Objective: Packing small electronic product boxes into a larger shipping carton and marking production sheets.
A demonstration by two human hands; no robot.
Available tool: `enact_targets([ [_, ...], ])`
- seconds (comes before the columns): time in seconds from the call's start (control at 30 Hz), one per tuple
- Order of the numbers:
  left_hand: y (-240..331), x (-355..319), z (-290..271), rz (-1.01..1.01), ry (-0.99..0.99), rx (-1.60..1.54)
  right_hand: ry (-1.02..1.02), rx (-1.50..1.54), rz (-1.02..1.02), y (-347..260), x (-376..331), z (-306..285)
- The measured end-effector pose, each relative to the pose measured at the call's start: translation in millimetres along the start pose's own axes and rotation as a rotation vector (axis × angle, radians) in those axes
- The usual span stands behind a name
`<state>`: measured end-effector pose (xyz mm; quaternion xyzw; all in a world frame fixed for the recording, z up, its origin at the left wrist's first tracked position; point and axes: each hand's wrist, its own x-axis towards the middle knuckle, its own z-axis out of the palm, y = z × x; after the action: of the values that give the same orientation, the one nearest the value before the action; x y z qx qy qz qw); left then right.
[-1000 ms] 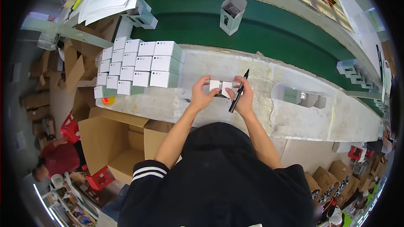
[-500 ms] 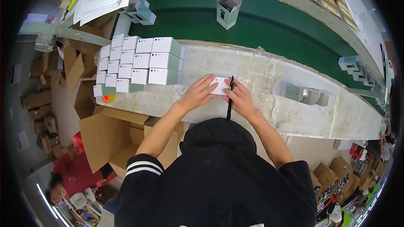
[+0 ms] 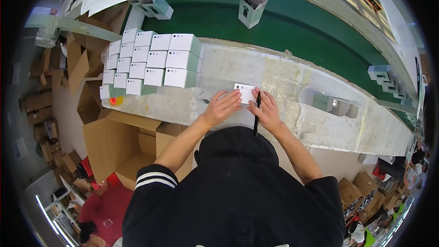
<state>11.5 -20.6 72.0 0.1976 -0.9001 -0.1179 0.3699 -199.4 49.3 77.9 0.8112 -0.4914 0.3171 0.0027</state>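
Between my two hands, over the worktable, is a small white box point(image 3: 246, 92) with a row of little round marks on its upward face. My left hand point(image 3: 222, 108) grips its left edge, fingers fairly straight and close together. On the other side, my right hand point(image 3: 267, 111) has a black pen point(image 3: 257, 115) tucked between its fingers, the pen pointing away from me. Its fingertips also touch the box's right side. The box's lower faces are hidden. To the left stand stacked cartons point(image 3: 182, 59) with white ends and pale green sides.
A green conveyor belt point(image 3: 302, 32) beyond the worktable point(image 3: 228, 64) carries an open-topped carton point(image 3: 253, 7). An opened carton point(image 3: 336, 105) lies on the table at right. At lower left gapes a large cardboard box point(image 3: 107, 144). A person in a red shirt point(image 3: 107, 215) is behind.
The white box has shifted slightly right, and my left hand now covers less of its face. My right hand and pen have moved a little right. The person in red has turned and bent.
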Motion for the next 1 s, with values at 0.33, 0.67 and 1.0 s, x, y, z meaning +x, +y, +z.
enact_targets([
  [0.33,40.8,-4.5,38.0,-0.426,0.186,0.014,0.145,0.759,0.730,-20.3,32.2,-12.2],
  [0.67,43.4,-10.0,52.8,-0.523,0.215,0.019,0.186,0.708,0.930,-21.8,41.0,13.1],
  [1.0,39.8,20.5,67.6,-0.870,0.303,-0.016,0.464,0.776,1.038,-18.1,44.4,1.5],
])
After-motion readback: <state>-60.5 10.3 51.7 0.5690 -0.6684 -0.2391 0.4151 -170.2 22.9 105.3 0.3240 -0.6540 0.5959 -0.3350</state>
